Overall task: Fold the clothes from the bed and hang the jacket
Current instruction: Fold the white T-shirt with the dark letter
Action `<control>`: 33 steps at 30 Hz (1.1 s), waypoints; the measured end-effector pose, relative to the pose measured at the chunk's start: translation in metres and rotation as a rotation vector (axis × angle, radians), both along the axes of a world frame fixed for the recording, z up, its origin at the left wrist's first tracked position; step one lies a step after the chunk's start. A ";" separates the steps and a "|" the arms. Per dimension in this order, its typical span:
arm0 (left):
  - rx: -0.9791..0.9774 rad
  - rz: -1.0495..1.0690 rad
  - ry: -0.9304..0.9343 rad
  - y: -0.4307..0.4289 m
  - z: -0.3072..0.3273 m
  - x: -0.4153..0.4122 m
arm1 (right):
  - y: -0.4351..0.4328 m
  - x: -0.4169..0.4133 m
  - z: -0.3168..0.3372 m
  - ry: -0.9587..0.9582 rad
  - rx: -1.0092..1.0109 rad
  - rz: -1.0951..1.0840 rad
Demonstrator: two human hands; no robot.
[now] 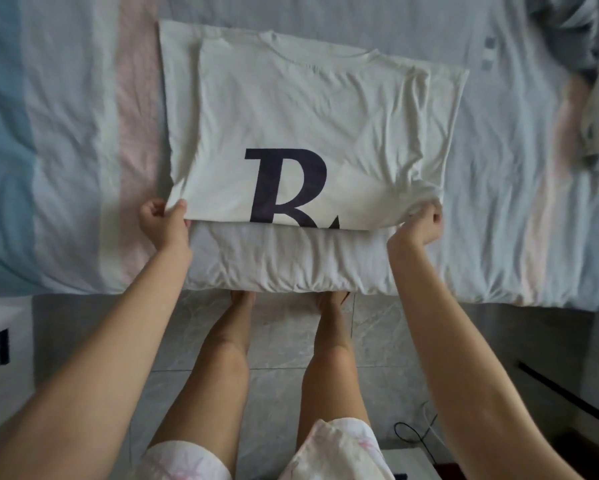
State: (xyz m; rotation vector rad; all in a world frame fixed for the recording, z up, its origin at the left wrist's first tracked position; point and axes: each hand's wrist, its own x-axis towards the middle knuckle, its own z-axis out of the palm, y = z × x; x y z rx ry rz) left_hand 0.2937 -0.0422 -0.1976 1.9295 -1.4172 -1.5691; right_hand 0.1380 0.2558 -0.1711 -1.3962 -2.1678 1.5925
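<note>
I see a bed [66, 140] across the top of my view, its sheet soft and creased, striped in pale blue, white and faint pink. In the far right corner a rumpled heap of grey-blue and white clothes [582, 67] lies blurred, well apart from my hands. Below the bed edge is a pale tiled floor [280, 355], with my bare legs close to the mattress. A white cabinet [3, 344] is on the left, and a thin black cable [414, 434] loops on the floor at the lower right.

The white T-shirt [291, 109] lies flat in the middle of the bed, collar away from me, both sides folded inward to make a rough rectangle. It is thin, wrinkled cotton with a large dark letter R. My left hand [164, 220] pinches its near left corner and my right hand [421, 225] grips its near right corner, fingers curled tight, lifting that edge. Under it a puffy roll of white cloth [291, 265] bulges at the bed's edge.
</note>
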 end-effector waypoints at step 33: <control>-0.286 -0.659 -0.008 -0.023 0.034 0.026 | -0.135 0.089 -0.054 -0.188 0.769 1.232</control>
